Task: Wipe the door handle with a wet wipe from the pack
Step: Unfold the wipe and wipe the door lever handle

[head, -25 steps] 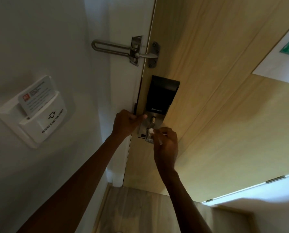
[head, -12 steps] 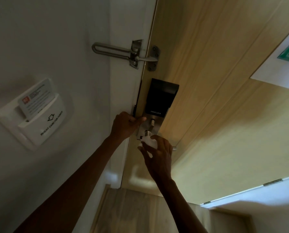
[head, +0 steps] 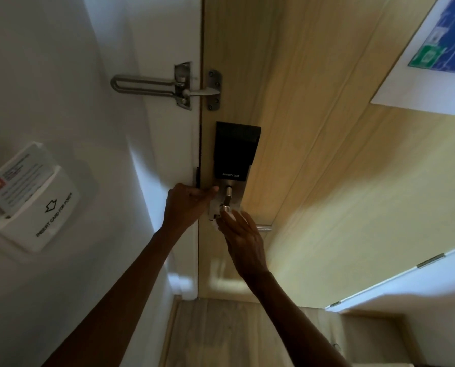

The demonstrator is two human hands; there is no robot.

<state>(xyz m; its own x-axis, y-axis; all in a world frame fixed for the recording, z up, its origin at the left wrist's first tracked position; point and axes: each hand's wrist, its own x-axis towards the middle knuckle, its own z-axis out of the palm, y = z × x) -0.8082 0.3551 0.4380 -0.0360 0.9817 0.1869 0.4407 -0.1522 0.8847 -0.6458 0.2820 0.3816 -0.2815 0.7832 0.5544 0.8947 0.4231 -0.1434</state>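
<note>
A black smart lock (head: 234,152) with a silver plate sits on the wooden door (head: 327,168). Its metal lever handle (head: 264,228) runs to the right, mostly hidden under my right hand (head: 243,242). That hand presses a white wet wipe (head: 227,216) against the handle near its hub; only a small bit of the wipe shows. My left hand (head: 186,205) rests on the door's edge beside the lock plate, fingers curled, thumb pointing right. The wipe pack is not in view.
A metal swing-bar door guard (head: 168,86) spans the frame and door above the lock. On the white wall at left hangs a key-card holder (head: 33,205) with a card in it. A notice (head: 433,56) is fixed to the door at upper right. Wooden floor below.
My right hand has slid left along the handle with the wipe and now covers the hub end. The view has tilted up slightly. My left hand has stayed at the door edge.
</note>
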